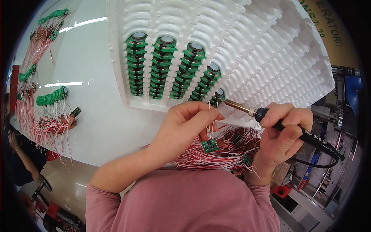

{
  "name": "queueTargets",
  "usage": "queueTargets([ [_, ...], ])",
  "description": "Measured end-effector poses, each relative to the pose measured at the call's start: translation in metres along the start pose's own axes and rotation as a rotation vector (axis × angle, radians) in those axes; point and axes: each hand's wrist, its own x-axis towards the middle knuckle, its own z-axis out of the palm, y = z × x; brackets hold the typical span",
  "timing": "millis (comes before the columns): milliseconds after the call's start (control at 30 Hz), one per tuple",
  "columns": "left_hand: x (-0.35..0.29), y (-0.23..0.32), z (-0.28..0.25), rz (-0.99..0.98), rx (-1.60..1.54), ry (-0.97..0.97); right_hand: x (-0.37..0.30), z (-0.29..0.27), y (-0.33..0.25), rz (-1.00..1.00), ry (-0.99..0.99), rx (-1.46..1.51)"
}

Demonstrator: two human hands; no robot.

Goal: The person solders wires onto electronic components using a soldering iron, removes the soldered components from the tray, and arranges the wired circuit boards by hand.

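My left hand [189, 120] is closed in a pinch on thin white wires [210, 131], whose tips stick up past the fingers. A small green circuit board [210, 145] sits just below the fingers, by the lower ends of these wires. My right hand [288, 129] is wrapped round the dark handle of a soldering iron [239, 107]. The iron's tip points left, close to the wire ends and a short row of round green parts [218, 94] in a white foam tray [247, 58]. Whether the tip touches anything, I cannot tell.
Longer rows of round green parts [163, 65] stand in the tray's left grooves. Red and white wires [205, 159] with boards are bunched before me. More wired parts [52, 96] lie on the white table [96, 116] at left. A person's arm [27, 158] shows at far left.
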Motion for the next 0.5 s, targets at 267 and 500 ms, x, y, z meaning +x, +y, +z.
queueTargets([
  [267,-0.0003,-0.0011,-0.0002,0.022,0.009,0.004,-0.0009,-0.0001,-0.0002,0.006,-0.003,-0.006],
  [500,0.0008,-0.0020,-0.0005,0.008,0.006,0.011,-0.0011,0.0013,0.0000,0.004,0.026,-0.025],
])
